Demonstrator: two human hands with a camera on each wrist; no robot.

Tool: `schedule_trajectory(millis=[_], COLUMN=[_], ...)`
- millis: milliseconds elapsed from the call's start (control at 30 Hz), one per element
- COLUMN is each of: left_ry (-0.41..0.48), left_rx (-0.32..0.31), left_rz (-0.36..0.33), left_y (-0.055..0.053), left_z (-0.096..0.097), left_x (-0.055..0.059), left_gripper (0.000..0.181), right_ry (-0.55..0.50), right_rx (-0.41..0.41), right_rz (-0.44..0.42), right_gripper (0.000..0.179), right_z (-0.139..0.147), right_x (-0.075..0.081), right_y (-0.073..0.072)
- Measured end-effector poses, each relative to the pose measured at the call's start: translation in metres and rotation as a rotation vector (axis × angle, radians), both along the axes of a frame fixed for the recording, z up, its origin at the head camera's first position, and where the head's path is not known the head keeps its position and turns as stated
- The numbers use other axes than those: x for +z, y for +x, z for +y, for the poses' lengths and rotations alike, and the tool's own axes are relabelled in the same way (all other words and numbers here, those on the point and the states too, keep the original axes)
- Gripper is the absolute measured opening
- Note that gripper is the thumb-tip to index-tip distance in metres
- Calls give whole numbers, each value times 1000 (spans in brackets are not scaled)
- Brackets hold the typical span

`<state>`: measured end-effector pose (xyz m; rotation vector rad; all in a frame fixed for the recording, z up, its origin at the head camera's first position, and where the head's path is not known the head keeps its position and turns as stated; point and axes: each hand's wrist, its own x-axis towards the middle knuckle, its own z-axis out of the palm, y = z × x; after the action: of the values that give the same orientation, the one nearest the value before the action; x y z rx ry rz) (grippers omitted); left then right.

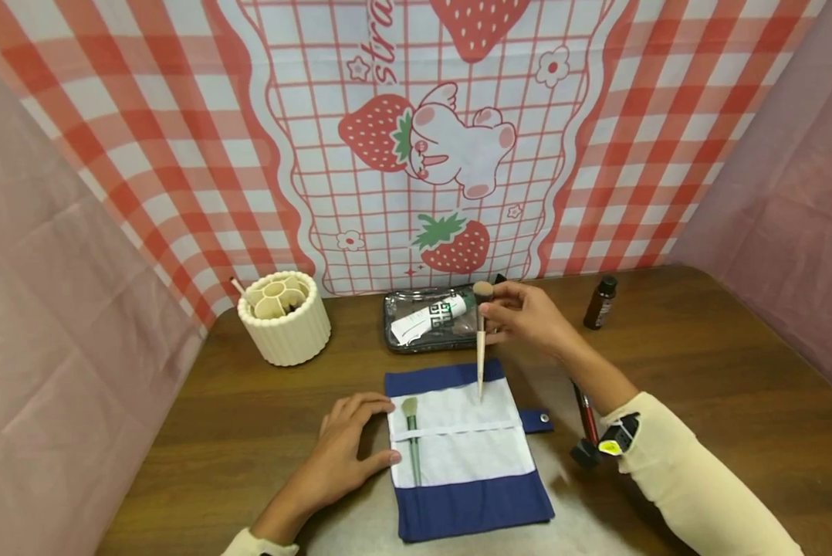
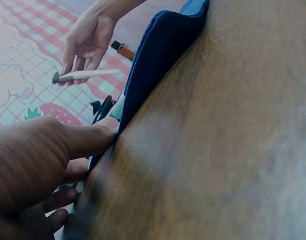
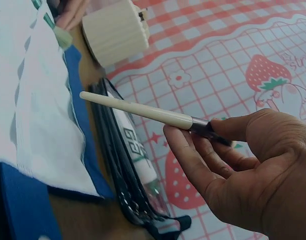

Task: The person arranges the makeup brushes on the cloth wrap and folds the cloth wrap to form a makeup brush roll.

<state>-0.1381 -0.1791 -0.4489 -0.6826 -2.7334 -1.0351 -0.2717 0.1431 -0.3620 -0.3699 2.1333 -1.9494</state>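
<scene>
My right hand (image 1: pixel 534 316) pinches a makeup brush (image 1: pixel 481 363) near its dark ferrule, bristles up and the pale handle pointing down over the upper right of a brush roll (image 1: pixel 471 510). In the right wrist view the cream handle (image 3: pixel 138 110) extends out from thumb and fingers. The roll lies unfolded, navy at both ends with a white middle and a stitched band across. A green-handled brush (image 1: pixel 414 448) is tucked under that band on the left side. My left hand (image 1: pixel 350 444) rests at the roll's left edge, fingertips and thumb touching the cloth.
Behind the roll lies a clear black-edged pouch (image 1: pixel 451 340) with a white tube (image 1: pixel 430 318) in it. A cream ribbed holder (image 1: pixel 291 336) stands back left, a dark bottle (image 1: pixel 600 303) back right. A red-and-black brush (image 1: pixel 586 417) lies beneath my right forearm.
</scene>
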Motion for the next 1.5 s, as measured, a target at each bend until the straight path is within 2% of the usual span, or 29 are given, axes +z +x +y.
schedule_trajectory(millis=[233, 567, 800, 933, 1167, 1300, 1500], left_ry=[-14, -10, -20, -19, -21, -26, -19], left_rx=[1, 0, 1, 1, 4, 6, 1], left_rz=[-29, -10, -15, -10, -46, -54, -28], left_y=[0, -2, -1, -1, -1, -1, 0], left_z=[0, 1, 1, 1, 0, 0, -1], left_x=[2, 1, 2, 1, 1, 1, 0], left_gripper=[60, 61, 61, 62, 62, 63, 62], right_ry=[-63, -131, -127, -121, -89, -72, -35], right_rx=[34, 68, 109, 106, 137, 155, 197], right_rz=[-20, -113, -140, -168, -211, -228, -234], right_gripper=[37, 29, 31, 31, 30, 34, 44], right_z=[-22, -46, -54, -57, -59, -61, -62], right_x=[-8, -24, -33, -37, -43, -47, -51], right_y=[1, 2, 6, 8, 12, 17, 23])
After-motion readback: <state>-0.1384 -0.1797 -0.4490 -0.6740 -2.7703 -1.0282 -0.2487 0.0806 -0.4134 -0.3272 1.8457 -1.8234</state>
